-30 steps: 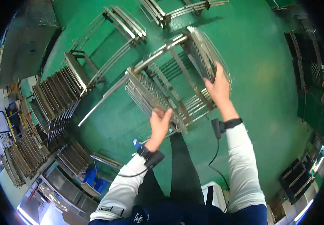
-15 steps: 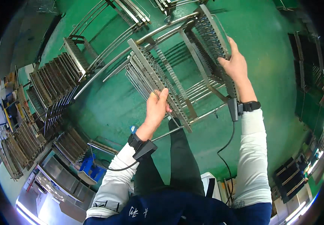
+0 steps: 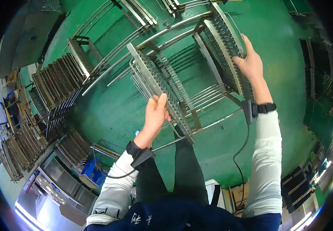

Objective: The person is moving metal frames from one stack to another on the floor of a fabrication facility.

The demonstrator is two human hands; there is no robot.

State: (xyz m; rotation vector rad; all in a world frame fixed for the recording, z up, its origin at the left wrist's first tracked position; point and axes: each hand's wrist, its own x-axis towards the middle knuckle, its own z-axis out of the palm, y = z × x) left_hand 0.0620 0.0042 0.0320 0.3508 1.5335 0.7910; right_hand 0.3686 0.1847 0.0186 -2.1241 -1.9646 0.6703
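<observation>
A metal slotted rack [image 3: 151,79] with toothed side plates and long round rods is held up in front of me, above the green floor. My left hand [image 3: 155,115] is closed round the lower part of its left side, thumb on top and most fingers hidden beneath. My right hand [image 3: 250,66] grips the outer edge of the right toothed side [image 3: 224,50], thumb on the near face and one finger stretched along the edge. Its remaining fingers are hidden behind that side. Between the two sides, thin rods and toothed strips [image 3: 178,82] show.
More slotted racks [image 3: 56,81] stand in rows to the left, and others [image 3: 135,11] at the far side. A blue bin [image 3: 93,174] is at the lower left. Dark panels [image 3: 318,104] stand along the right. My legs [image 3: 189,165] are below the rack. Cables hang from both wrist devices.
My hands have moved slightly apart, the right one to the right and the left one a little left. The rack's two sides appear farther apart in view. Both grips stay.
</observation>
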